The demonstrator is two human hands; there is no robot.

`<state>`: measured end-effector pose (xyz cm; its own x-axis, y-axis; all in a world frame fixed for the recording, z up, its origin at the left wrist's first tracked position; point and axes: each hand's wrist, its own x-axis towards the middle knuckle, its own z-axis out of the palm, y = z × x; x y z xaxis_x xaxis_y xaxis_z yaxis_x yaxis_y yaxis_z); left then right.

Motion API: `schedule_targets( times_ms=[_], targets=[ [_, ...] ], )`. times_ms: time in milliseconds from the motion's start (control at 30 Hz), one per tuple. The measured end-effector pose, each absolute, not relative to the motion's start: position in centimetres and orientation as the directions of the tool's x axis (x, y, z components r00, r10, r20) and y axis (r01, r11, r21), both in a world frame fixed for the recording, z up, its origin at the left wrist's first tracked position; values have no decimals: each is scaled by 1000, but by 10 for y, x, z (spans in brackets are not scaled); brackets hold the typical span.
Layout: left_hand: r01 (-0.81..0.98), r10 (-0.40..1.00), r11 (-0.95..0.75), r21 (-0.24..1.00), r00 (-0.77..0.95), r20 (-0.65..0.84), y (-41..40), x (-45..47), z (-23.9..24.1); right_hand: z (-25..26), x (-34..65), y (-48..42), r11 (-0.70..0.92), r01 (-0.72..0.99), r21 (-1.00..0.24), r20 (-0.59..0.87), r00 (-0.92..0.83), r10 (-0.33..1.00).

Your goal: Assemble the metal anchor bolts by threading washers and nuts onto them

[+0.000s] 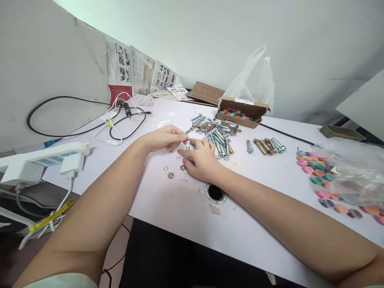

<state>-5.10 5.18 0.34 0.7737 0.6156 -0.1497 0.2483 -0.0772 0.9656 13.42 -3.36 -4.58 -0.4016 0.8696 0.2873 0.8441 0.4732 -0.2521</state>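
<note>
My left hand point(166, 138) is closed in a pinch at a small silver metal part point(188, 139), mostly hidden by the fingertips. Just right of it, my right hand point(202, 160) lies low over the table with fingers apart, its fingertips close to that part. Another small metal piece point(187, 147) shows between the two hands. Below them lie a hex nut point(171, 175), a second nut point(183, 167) by my right thumb, and thin ring washers point(166, 168). Behind my right hand spreads a pile of silver and brass-coloured expansion bolts point(219, 136).
A cardboard box point(253, 114) of coloured pieces stands behind the pile. More bolts point(267, 146) lie to the right, then coloured discs point(322, 176) beside a plastic bag point(357, 172). At left are a power strip point(54, 154) and cables. A round hole point(216, 193) opens near my right wrist.
</note>
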Motion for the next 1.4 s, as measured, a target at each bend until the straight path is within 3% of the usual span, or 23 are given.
schedule_targets(
  times_ms=[200,367,533,700,833,1167,1400],
  targets=[
    [236,625,-95,967,771,-127,49,-50,3,-46,133,-38,543,805,-241,301,-470,830],
    [275,620,-78,958,766,-170,52,-51,1,-46,135,-35,502,794,-342,327,-400,856],
    [294,518,-35,955,823,-234,55,-54,1,-46,140,-32,449,752,-483,304,-337,891],
    [298,490,15,955,830,-266,56,-54,0,-40,151,-25,523,441,-730,526,-127,841],
    [283,467,50,958,841,-272,55,-50,-4,-38,155,-20,499,242,-832,496,-76,865],
    [137,419,142,980,889,-185,54,-46,-11,-42,153,-20,469,173,-866,462,-79,883],
    [79,405,248,965,897,-178,52,-44,-15,-44,154,-22,612,277,-741,606,-116,787]
  ],
)
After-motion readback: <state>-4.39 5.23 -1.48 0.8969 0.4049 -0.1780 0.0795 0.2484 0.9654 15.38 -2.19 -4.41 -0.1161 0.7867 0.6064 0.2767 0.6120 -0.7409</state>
